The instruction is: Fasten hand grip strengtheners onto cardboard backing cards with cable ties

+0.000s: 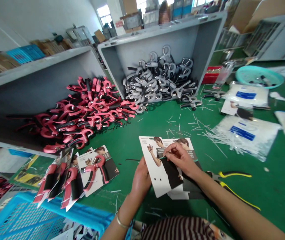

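Observation:
My left hand (142,175) grips a printed backing card (161,180) by its left edge, fingers hidden behind it. The card is tilted up and shows two small holes low down. Against its front, my right hand (181,158) has thumb and fingertips pinched together; whatever is between them is too small to make out. More printed cards (192,186) lie under and behind the held one. Pliers with yellow and black handles (234,174) lie beside my right forearm. To the left, a red hand grip (102,166) lies on a card, among several other carded grips.
Grey crates on their sides hold piles of red hand grips (87,106) and grey hand grips (154,80). White cable ties (228,140) spill from a plastic bag (257,136) at right. A turquoise tray (242,75) stands behind. A blue basket (15,213) is at lower left.

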A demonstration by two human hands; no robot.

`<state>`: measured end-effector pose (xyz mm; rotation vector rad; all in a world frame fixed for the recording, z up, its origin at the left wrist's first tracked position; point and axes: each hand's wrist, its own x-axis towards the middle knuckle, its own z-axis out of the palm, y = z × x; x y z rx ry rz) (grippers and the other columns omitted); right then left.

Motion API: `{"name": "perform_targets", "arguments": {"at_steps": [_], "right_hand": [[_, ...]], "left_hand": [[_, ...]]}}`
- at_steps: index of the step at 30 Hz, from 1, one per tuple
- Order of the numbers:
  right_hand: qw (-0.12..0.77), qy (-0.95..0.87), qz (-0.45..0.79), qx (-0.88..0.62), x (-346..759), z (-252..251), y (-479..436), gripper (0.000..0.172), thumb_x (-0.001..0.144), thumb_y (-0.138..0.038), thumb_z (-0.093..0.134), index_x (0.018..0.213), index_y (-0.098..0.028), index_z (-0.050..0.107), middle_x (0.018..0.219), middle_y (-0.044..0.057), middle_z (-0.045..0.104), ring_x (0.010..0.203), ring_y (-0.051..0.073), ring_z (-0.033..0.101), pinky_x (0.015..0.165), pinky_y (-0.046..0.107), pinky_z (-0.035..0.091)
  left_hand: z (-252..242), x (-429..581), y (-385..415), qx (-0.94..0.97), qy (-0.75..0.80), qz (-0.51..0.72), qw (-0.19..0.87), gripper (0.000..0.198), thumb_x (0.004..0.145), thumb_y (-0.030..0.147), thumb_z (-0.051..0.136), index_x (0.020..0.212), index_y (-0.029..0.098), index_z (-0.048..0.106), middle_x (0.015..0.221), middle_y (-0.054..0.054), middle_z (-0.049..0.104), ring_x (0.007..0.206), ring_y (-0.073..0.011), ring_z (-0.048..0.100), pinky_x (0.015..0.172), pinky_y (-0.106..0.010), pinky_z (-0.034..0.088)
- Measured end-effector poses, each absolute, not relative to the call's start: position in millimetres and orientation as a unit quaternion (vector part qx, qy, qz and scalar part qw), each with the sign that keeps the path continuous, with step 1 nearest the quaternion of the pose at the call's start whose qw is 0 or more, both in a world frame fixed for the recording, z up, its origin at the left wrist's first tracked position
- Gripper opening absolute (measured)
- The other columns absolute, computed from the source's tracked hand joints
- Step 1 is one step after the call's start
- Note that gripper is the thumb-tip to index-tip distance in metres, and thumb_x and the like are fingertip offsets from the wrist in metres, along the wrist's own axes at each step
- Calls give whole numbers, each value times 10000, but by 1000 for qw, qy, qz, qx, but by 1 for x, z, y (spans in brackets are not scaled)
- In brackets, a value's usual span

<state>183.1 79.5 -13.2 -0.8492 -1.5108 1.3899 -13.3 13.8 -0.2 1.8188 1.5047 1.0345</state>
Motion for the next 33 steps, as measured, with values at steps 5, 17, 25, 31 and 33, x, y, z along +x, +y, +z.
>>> {"name": "perform_targets", "arguments": {"at_steps": [5,17,25,31,33], "right_hand": [[420,-729,408,-355,181,-10,73,110,956,-256,526,954,-237,634,932,48,631,922,210,589,847,364,459],[400,-770,373,-329,179,-6,73,206,951,-155,484,1049,-244,642,1002,61,652,987,211,593,892,386,469],[397,-773,372,-326,178,-10,74,179,961,-194,493,1038,-249,645,1000,64,653,991,217,598,888,395,473],[394,-766,381,-337,178,-7,72,124,946,-257,571,1041,-252,651,991,59,634,979,214,588,883,381,464],[403,-755,386,-345,177,-5,69,77,940,-263,591,983,-249,654,953,47,625,954,204,586,861,361,466]], "left_hand": [[-7,-7,14,631,570,409,330,260,796,135,622,1008,214,752,1072,-85,715,943,-237,657,830,-305,491],[-2,-6,24,508,604,472,392,77,686,160,615,669,162,691,674,-33,656,713,-210,593,692,-285,459],[-7,-12,27,475,619,466,417,41,662,173,649,623,168,658,646,-36,646,637,-191,550,637,-282,440],[0,-7,19,427,631,508,402,321,745,300,669,1042,183,645,893,-44,706,782,-195,623,719,-270,486],[4,-10,14,434,597,507,444,400,777,386,660,1122,187,623,988,-54,711,848,-208,641,752,-282,496]]}}
